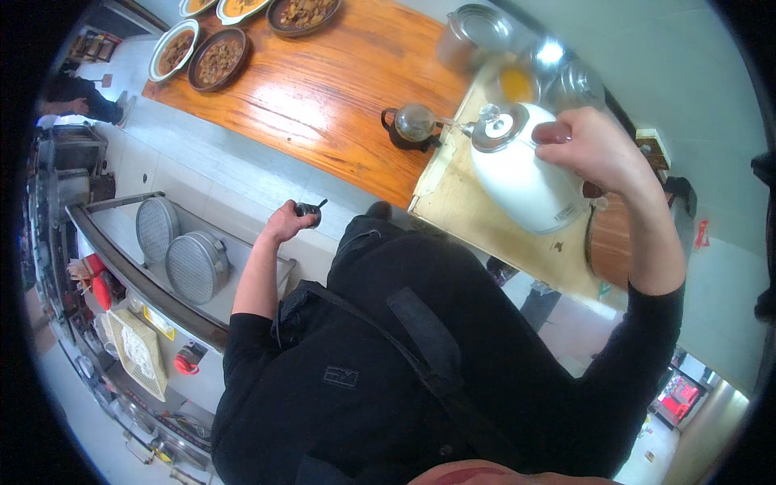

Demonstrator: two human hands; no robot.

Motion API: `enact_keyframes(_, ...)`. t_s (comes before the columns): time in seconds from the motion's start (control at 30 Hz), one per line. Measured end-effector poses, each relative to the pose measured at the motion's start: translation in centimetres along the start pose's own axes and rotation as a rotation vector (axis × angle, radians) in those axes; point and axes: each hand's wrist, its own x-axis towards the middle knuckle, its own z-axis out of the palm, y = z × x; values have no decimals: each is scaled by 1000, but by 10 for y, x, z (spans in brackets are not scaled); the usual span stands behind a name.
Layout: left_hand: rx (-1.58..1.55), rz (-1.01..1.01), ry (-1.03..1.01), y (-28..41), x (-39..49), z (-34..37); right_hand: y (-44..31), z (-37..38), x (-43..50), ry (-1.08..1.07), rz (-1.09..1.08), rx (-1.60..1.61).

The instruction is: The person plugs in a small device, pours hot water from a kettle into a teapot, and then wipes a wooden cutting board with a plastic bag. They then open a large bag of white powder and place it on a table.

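Note:
My right hand (597, 148) grips the brown handle of a white whistling kettle (515, 182). The kettle is tilted, its spout pointing at a small round glass teapot (414, 123) with a black handle. A thin clear streak, which looks like water, runs between spout and teapot. That teapot stands at the right end of a wooden table, beside a light board. Down to the left, away from the table, my left hand (284, 223) holds a small dark round object (309, 214), possibly a lid, with a short black piece sticking out.
Several bowls of food (219, 59) stand at the far left of the wooden table (339, 103). Metal pots (476, 36) and a container of yellow liquid (517, 83) line the wall. Round perforated metal pans (197, 267) rest on a shelf at left. Another person's legs (91, 100) show far left.

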Motion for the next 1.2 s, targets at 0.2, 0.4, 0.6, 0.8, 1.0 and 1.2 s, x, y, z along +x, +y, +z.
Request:
enact_keyframes(0.2, 0, -1, -1, 25, -11, -16, 11, 19, 10, -15, -33, 73)
enact_keyframes(0.4, -78, 40, -2, 63, -23, -33, 49, 48, 19, 4, 18, 234)
enact_keyframes(0.6, -343, 59, 30, 105, -35, -47, 127, 146, 42, 221, -79, 566)
enact_keyframes(0.8, -442, 237, 106, 160, -38, -64, 184, 232, 9, 459, 18, 1084)
enact_keyframes(1.0, -663, 327, 260, 223, -13, -77, 215, 283, -23, 700, 152, 1312)
enact_keyframes(1.2, -941, 44, -38, 270, 48, -92, 251, 305, -20, 899, 285, 1418)
